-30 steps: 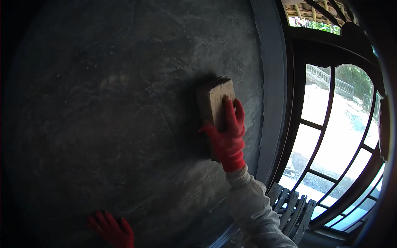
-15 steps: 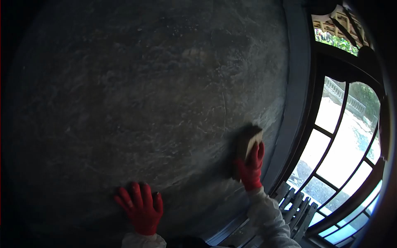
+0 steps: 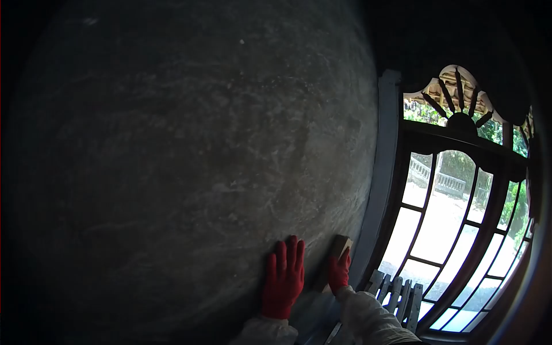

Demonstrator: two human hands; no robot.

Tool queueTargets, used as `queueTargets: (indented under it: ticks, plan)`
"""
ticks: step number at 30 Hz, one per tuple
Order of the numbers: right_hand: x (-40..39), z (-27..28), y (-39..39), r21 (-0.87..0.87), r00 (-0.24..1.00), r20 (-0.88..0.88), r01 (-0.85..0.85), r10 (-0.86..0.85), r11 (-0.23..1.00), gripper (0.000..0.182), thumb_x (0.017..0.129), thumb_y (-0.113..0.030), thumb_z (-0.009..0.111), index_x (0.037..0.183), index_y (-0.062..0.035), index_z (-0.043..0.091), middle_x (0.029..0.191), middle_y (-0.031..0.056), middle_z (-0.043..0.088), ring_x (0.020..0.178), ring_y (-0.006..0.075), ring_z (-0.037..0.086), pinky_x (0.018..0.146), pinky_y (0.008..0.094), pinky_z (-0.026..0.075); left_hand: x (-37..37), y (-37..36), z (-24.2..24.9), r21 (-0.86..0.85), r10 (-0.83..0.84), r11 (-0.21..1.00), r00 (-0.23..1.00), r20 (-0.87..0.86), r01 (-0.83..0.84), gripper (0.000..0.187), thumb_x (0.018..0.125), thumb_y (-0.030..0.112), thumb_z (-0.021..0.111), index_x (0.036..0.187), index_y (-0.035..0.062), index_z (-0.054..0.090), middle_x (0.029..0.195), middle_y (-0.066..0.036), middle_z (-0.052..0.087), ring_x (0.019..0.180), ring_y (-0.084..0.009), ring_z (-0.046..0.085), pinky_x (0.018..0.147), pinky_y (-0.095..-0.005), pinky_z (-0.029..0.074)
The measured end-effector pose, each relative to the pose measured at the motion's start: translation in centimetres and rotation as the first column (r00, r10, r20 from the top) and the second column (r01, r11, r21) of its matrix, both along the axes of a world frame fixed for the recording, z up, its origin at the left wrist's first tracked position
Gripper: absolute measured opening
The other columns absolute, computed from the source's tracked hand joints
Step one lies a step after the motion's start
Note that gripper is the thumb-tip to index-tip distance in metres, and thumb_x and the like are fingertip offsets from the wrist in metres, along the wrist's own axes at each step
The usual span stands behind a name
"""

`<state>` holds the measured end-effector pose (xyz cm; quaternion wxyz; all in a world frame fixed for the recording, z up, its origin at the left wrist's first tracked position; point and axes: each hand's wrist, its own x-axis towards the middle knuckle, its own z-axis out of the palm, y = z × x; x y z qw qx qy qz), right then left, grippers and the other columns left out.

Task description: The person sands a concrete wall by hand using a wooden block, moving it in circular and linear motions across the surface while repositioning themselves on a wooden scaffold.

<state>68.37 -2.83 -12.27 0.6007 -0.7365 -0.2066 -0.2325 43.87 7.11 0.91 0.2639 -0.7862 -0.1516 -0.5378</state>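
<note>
My left hand [image 3: 283, 282], in a red glove with a pale sleeve, lies flat against the dark grey wall [image 3: 201, 172], fingers stretched upward. To its right, my right hand [image 3: 339, 272], also red-gloved, grips a wooden block [image 3: 341, 245] held against the wall near its right edge. The block's upper end shows above my fingers; its lower part is partly hidden by the hand and shadow. A short gap of wall separates the two hands.
A grey vertical post [image 3: 376, 172] borders the wall on the right. Beyond it stands a dark-framed window [image 3: 448, 224] with bright daylight behind. Below, near my right forearm, are several grey wooden slats [image 3: 395, 294].
The view has swung right and shows more of the window. My left hand is now much closer to my right hand. The block is lower in view, still in my right hand.
</note>
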Motion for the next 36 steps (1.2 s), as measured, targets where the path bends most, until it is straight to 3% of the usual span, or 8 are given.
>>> queueTargets:
  ticks: [7,11,15,17,20,29,32,36]
  plan:
    - [1.6,19.2,-0.5,0.004,0.765,0.644,-0.037,0.025,0.999,0.086,0.079,-0.024,0.073,0.15,-0.0056,0.028,0.15,0.0223,0.031,0.137,0.0379,0.035,0.11,0.0393,0.033,0.0,0.2,0.2,0.031,0.016,0.999,0.998,-0.059,-0.014,0.046,0.095,0.031,0.048,0.138,0.0129,0.049,0.143,-0.005,0.048,0.128,-0.0295,0.047,0.104,-0.047,0.036]
    - [1.0,22.4,-0.3,0.031,0.764,0.643,-0.099,0.056,0.995,0.089,0.077,-0.024,0.074,0.15,-0.0062,0.027,0.149,0.0218,0.033,0.137,0.0381,0.035,0.111,0.0397,0.033,0.4,0.4,-0.1,0.007,-0.009,1.0,0.999,-0.05,0.01,0.045,0.095,0.031,0.048,0.136,0.0134,0.051,0.143,-0.005,0.048,0.127,-0.0295,0.048,0.104,-0.0467,0.036]
    - [2.7,9.1,-1.2,-0.087,0.879,0.475,0.002,0.04,0.996,0.094,0.078,-0.026,0.073,0.151,-0.0028,0.019,0.149,0.0234,0.03,0.139,0.0374,0.031,0.113,0.04,0.03,0.2,0.1,-0.2,0.021,0.003,1.0,1.0,-0.001,-0.003,0.043,0.095,0.03,0.049,0.135,0.0147,0.053,0.143,-0.003,0.048,0.127,-0.0295,0.048,0.103,-0.0468,0.037]
    - [2.7,2.7,-2.4,-0.096,0.962,0.228,-0.129,0.148,0.987,0.096,0.079,-0.027,0.073,0.151,-0.0014,0.016,0.149,0.0241,0.027,0.139,0.0372,0.03,0.114,0.0394,0.028,0.2,0.1,0.0,0.028,0.04,0.999,0.999,-0.002,-0.04,0.043,0.095,0.03,0.049,0.134,0.0153,0.053,0.142,-0.003,0.049,0.127,-0.0292,0.048,0.103,-0.0466,0.037]
    - [2.1,0.8,-2.7,-0.117,0.986,0.109,-0.111,0.124,0.987,0.097,0.081,-0.029,0.073,0.152,-0.0016,0.013,0.148,0.0238,0.029,0.138,0.0375,0.031,0.113,0.0395,0.029,0.3,0.1,0.2,0.035,0.082,0.996,0.996,-0.026,-0.081,0.042,0.095,0.03,0.049,0.134,0.0158,0.054,0.141,-0.002,0.05,0.126,-0.03,0.048,0.104,-0.0481,0.036]
    - [12.8,25.4,-3.3,0.186,0.916,0.393,-0.17,0.086,0.968,0.085,0.076,-0.026,0.077,0.147,-0.0073,0.034,0.142,0.0187,0.039,0.13,0.0359,0.041,0.105,0.0381,0.039,0.4,-0.1,-0.7,-0.025,0.208,0.977,0.975,-0.075,-0.21,0.038,0.089,0.03,0.058,0.12,0.0075,0.059,0.133,-0.012,0.053,0.127,-0.0483,0.041,0.105,-0.0658,0.029]
    - [15.8,21.0,-3.3,0.119,0.872,0.49,-0.054,-0.011,0.991,0.086,0.073,-0.024,0.079,0.146,-0.0073,0.035,0.143,0.0218,0.038,0.13,0.0399,0.04,0.104,0.0408,0.039,-0.2,0.0,-1.4,-0.023,0.27,0.962,0.96,-0.069,-0.272,0.044,0.092,0.029,0.055,0.126,0.001,0.051,0.135,-0.02,0.049,0.132,-0.0513,0.035,0.107,-0.0684,0.025]
    - [17.8,-2.2,-3.3,-0.04,0.886,0.463,0.054,-0.029,0.998,0.105,0.064,-0.033,0.084,0.148,-0.0055,0.027,0.144,0.0361,0.028,0.129,0.054,0.035,0.104,0.0538,0.037,-0.8,-0.7,-0.5,-0.065,0.307,0.951,0.95,0.052,-0.303,0.046,0.089,0.045,0.06,0.121,0.0124,0.058,0.127,-0.017,0.056,0.119,-0.0421,0.048,0.1,-0.0651,0.03]
